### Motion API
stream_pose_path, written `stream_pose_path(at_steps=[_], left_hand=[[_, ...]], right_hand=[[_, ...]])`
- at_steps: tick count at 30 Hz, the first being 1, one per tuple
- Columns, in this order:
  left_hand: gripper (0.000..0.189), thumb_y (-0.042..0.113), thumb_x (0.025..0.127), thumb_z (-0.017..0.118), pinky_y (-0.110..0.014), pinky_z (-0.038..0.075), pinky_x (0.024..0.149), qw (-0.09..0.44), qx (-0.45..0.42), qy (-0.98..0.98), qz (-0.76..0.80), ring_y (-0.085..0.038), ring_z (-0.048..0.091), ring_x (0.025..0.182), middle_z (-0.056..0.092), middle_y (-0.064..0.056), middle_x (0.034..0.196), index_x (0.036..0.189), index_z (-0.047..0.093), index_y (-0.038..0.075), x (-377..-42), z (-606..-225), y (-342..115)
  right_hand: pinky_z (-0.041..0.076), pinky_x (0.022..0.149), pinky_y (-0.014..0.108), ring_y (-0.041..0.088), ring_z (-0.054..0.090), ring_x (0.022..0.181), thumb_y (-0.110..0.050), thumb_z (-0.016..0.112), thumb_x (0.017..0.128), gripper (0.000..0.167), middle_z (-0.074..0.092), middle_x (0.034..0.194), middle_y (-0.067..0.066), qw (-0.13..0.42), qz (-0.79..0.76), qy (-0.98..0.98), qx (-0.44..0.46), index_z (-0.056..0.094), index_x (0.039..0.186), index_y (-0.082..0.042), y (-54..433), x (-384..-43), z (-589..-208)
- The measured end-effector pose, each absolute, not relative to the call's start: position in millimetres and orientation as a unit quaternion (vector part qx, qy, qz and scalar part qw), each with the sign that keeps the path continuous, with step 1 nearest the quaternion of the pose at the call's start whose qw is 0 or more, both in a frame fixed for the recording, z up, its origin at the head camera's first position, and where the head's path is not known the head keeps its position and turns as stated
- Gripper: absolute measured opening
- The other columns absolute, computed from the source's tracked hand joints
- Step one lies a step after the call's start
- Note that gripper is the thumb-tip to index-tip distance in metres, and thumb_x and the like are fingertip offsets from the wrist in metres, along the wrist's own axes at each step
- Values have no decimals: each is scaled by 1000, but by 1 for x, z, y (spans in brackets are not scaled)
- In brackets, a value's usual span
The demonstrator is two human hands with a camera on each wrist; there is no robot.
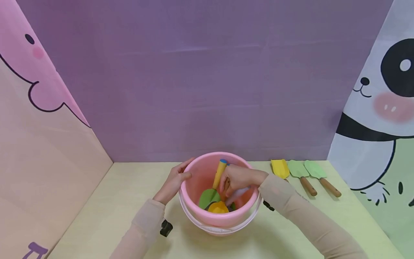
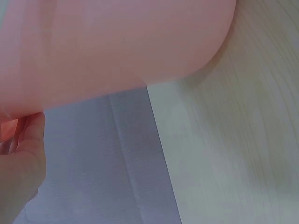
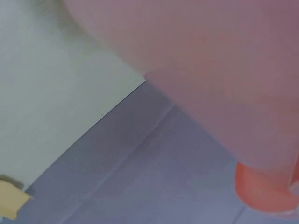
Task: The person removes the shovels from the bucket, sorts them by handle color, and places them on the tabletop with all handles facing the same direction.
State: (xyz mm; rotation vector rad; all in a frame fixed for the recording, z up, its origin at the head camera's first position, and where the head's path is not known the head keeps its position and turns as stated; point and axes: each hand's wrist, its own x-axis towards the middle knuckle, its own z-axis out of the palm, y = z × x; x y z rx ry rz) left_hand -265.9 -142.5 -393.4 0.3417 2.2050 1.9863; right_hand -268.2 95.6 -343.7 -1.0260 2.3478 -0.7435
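A pink bucket (image 1: 207,216) stands on the table, its white handle (image 1: 210,228) hanging down in front. At the left of its rim my left hand (image 1: 174,180) grips the wall, thumb over the edge. My right hand (image 1: 237,178) reaches inside with curled fingers round a brown wooden handle (image 1: 227,184), which looks like that of a toy shovel; its blade is hidden. Also in the bucket are a yellow handle with a blue end (image 1: 220,174), a green blade (image 1: 208,198), a yellow scoop (image 1: 218,207) and a pale lilac piece (image 1: 238,195).
To the right of the bucket lie a yellow shovel (image 1: 280,168) and two green shovels (image 1: 298,168) with wooden handles, partly behind the right sleeve (image 1: 291,201). A purple backdrop (image 1: 207,90) rises behind the pale table (image 1: 136,201), with printed panels at both sides.
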Motion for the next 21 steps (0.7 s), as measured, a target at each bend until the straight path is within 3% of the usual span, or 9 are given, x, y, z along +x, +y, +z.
stream_pose_path(at_steps=[11,21], left_hand=[[57,3,84,44,-22,50,82,79,115,730,669,-23,49,119,40,-9,142,140,38,10,-265,-395,-140],[56,5,85,44,-33,50,88,79,113,735,664,-26,52,115,42,-10,141,140,38,12,-264,-394,-143]], right_hand=[[53,74,18,7,68,82,-4,72,73,23,72,83,1,271,-260,851,-367,70,96,-2,98,-263,-345],[53,75,20,10,68,84,-4,70,74,25,72,86,5,269,-299,834,-378,71,99,-3,102,-257,-334]])
